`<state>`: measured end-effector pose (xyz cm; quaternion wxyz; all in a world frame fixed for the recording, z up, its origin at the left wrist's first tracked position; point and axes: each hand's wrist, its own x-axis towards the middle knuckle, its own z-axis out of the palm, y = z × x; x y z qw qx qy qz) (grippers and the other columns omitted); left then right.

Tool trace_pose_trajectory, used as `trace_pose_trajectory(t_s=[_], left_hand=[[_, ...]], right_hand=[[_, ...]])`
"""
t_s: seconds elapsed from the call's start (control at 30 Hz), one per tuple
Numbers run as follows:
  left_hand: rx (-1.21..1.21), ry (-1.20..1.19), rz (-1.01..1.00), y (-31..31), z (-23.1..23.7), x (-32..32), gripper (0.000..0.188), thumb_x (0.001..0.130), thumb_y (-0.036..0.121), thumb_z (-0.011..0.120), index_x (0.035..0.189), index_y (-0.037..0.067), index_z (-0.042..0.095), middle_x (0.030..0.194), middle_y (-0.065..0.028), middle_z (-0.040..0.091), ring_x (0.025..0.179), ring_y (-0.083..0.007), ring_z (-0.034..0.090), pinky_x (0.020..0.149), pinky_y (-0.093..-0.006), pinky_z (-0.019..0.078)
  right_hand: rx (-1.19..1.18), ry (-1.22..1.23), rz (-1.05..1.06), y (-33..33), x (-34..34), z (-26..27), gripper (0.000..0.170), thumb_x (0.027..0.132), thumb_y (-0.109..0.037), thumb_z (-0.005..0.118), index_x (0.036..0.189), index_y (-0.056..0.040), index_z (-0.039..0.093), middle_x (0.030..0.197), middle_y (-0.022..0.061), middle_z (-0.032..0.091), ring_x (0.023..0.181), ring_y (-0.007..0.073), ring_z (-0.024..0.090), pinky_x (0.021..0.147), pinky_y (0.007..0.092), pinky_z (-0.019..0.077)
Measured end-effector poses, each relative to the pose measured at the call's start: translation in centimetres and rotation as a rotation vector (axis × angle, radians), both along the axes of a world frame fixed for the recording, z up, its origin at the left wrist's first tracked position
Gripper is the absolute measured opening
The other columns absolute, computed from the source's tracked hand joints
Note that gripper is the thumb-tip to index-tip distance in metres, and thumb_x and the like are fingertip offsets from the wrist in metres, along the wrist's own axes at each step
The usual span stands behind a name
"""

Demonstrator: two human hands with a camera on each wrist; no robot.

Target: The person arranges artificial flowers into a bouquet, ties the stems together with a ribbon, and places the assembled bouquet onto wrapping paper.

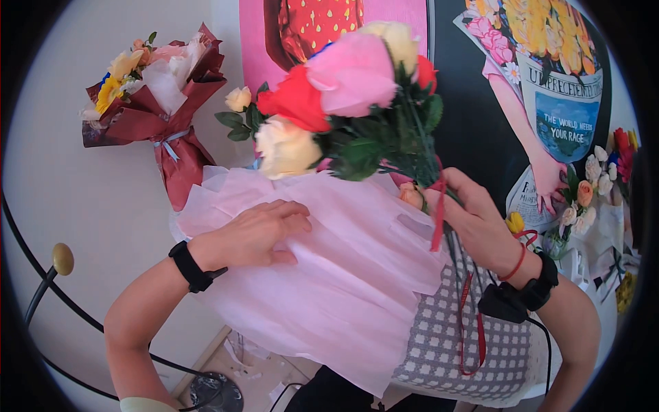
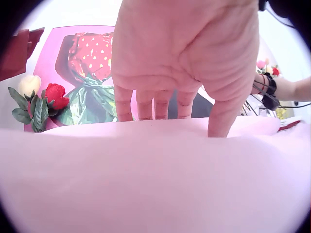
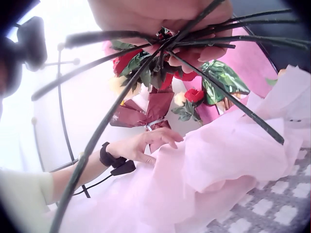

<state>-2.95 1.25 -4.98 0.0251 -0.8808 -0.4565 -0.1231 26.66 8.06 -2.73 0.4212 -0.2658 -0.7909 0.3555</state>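
My right hand point(image 1: 477, 220) grips the gathered stems of a rose bouquet point(image 1: 353, 79) with red, pink and cream blooms, held tilted to the left above the table. A red ribbon point(image 1: 438, 213) hangs at the grip. In the right wrist view, the dark green stems point(image 3: 114, 116) fan out below the fist. My left hand point(image 1: 257, 233) rests on pale pink wrapping paper point(image 1: 329, 275), its fingers loosely bent. Seen from the left wrist, that hand's fingertips point(image 2: 124, 115) and thumb come down to the paper. Layers of this paper spread across the table, creased and overlapping.
A wrapped bouquet in dark red paper point(image 1: 182, 147) is at the back left. Small red and cream roses point(image 2: 56, 97) stand behind the paper. Under the paper lies a grey-and-white checked cloth point(image 1: 473, 343). More flowers point(image 1: 583, 199) stand at right, and painted pictures point(image 1: 549, 103) at the back.
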Motion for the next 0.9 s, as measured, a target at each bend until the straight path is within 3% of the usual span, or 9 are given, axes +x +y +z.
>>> trace_pose_trajectory(t_s=[0.1, 0.23, 0.37, 0.5, 0.57, 0.63, 0.73, 0.77, 0.9], left_hand=[[0.016, 0.078, 0.046, -0.4, 0.8, -0.6, 0.042, 0.067, 0.020, 0.069, 0.104, 0.006, 0.055, 0.115, -0.0117, 0.049, 0.108, -0.0289, 0.045, 0.091, -0.0377, 0.0359], [-0.100, 0.042, 0.122, -1.8, 1.6, -2.3, 0.044, 0.067, 0.022, 0.070, 0.104, 0.004, 0.054, 0.113, -0.0128, 0.051, 0.106, -0.0299, 0.047, 0.090, -0.0378, 0.0365], [-0.060, 0.035, 0.203, -3.4, 1.7, -3.6, 0.046, 0.066, 0.018, 0.070, 0.106, 0.003, 0.053, 0.112, -0.0143, 0.051, 0.103, -0.0314, 0.048, 0.089, -0.0378, 0.0372], [-0.061, -0.024, 0.274, -3.5, 1.4, -5.0, 0.049, 0.066, 0.015, 0.070, 0.110, 0.004, 0.051, 0.115, -0.0140, 0.050, 0.106, -0.0316, 0.046, 0.090, -0.0379, 0.0368], [0.004, -0.035, 0.197, -3.3, 1.1, -5.3, 0.048, 0.067, 0.011, 0.067, 0.112, 0.004, 0.051, 0.115, -0.0131, 0.048, 0.107, -0.0314, 0.044, 0.090, -0.0375, 0.0363], [-0.038, -0.038, 0.153, -2.7, 1.2, -5.1, 0.049, 0.067, 0.011, 0.067, 0.113, 0.005, 0.051, 0.115, -0.0129, 0.049, 0.108, -0.0306, 0.044, 0.091, -0.0373, 0.0357], [-0.096, -0.026, 0.061, -1.6, 0.9, -4.3, 0.049, 0.068, 0.011, 0.067, 0.114, 0.006, 0.051, 0.116, -0.0122, 0.049, 0.109, -0.0293, 0.043, 0.093, -0.0365, 0.0342], [-0.114, -0.016, 0.017, -1.1, 0.8, -4.1, 0.050, 0.068, 0.011, 0.067, 0.115, 0.007, 0.051, 0.116, -0.0117, 0.049, 0.110, -0.0289, 0.042, 0.095, -0.0359, 0.0333], [-0.118, -0.021, -0.075, 0.6, -0.2, -3.2, 0.048, 0.068, 0.012, 0.067, 0.114, 0.007, 0.052, 0.112, -0.0105, 0.052, 0.106, -0.0274, 0.045, 0.092, -0.0359, 0.0351]], right_hand=[[-0.003, -0.055, 0.025, -0.7, -2.0, -0.3, 0.021, 0.085, -0.018, 0.051, 0.083, 0.0025, 0.050, 0.066, 0.0048, 0.041, 0.059, 0.0119, 0.042, 0.054, 0.0267, 0.0348], [-0.043, -0.156, 0.018, -0.5, -3.4, -1.7, 0.021, 0.085, -0.019, 0.050, 0.085, 0.0024, 0.051, 0.074, 0.0087, 0.044, 0.066, 0.0175, 0.044, 0.058, 0.0304, 0.0360], [-0.081, -0.204, 0.022, -0.5, -3.9, -2.2, 0.024, 0.083, -0.022, 0.053, 0.086, 0.0025, 0.051, 0.077, 0.0097, 0.045, 0.071, 0.0174, 0.045, 0.061, 0.0309, 0.0366], [0.098, -0.172, 0.003, -0.4, -4.1, -2.9, 0.029, 0.079, -0.023, 0.061, 0.087, 0.0031, 0.051, 0.079, 0.0092, 0.046, 0.072, 0.0163, 0.045, 0.065, 0.0297, 0.0378], [0.146, -0.169, -0.020, -0.4, -3.7, -2.6, 0.031, 0.077, -0.024, 0.063, 0.087, 0.0031, 0.052, 0.081, 0.0095, 0.047, 0.074, 0.0158, 0.046, 0.066, 0.0293, 0.0384], [-0.063, -0.227, -0.073, -0.2, -2.3, -1.8, 0.019, 0.079, -0.010, 0.062, 0.090, -0.0002, 0.049, 0.091, 0.0006, 0.052, 0.081, 0.0054, 0.045, 0.072, 0.0205, 0.0391], [-0.039, -0.050, -0.076, 0.2, -0.2, -1.2, 0.021, 0.079, -0.012, 0.061, 0.088, 0.0025, 0.049, 0.082, 0.0046, 0.053, 0.079, 0.0105, 0.049, 0.070, 0.0254, 0.0399], [-0.038, -0.034, -0.102, 0.1, 0.6, -1.0, 0.016, 0.081, -0.008, 0.059, 0.087, 0.0013, 0.048, 0.078, 0.0007, 0.054, 0.077, 0.0069, 0.047, 0.069, 0.0223, 0.0392], [-0.072, -0.139, -0.201, 0.3, 3.4, -0.5, 0.017, 0.081, -0.012, 0.060, 0.086, 0.0004, 0.049, 0.077, -0.0001, 0.053, 0.075, 0.0045, 0.045, 0.066, 0.0201, 0.0387]])
